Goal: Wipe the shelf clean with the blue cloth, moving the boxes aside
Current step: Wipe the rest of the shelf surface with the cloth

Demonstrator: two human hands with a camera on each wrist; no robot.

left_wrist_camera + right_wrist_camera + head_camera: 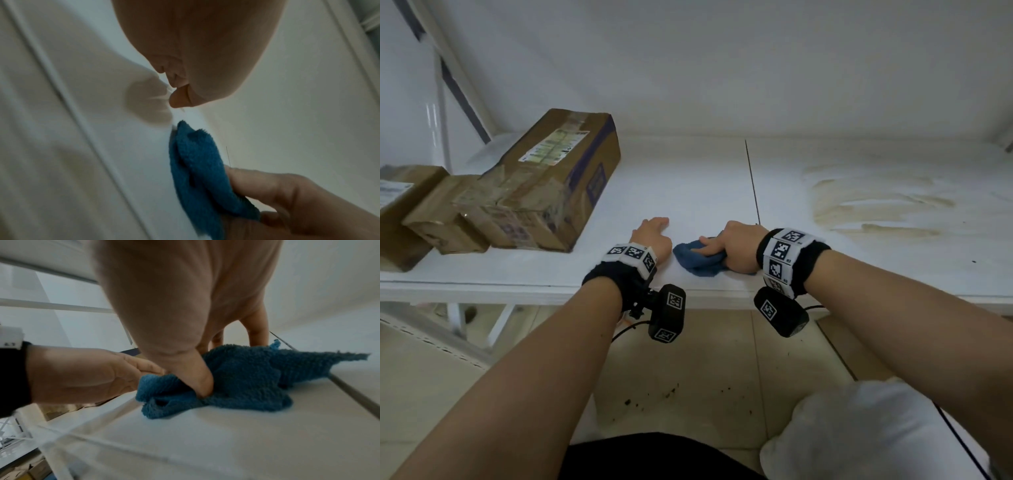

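Note:
A crumpled blue cloth (695,262) (197,162) (246,378) lies near the front edge of the white shelf (688,178). My right hand (736,246) (174,305) grips it, thumb dug into a fold and fingers pressed down on its far side. My left hand (650,233) (82,373) rests on the bare shelf just left of the cloth and holds nothing. A large taped cardboard box (544,185) stands at the left. A smaller box (445,216) leans against it, and a third box (397,212) sits at the far left edge.
Yellowish smeared stains (876,202) cover the shelf's right section, beyond a thin dark seam (753,185). The white back wall stands close behind. Below the shelf edge is a tiled floor with dark specks (647,397). A white garment (859,435) fills the bottom right.

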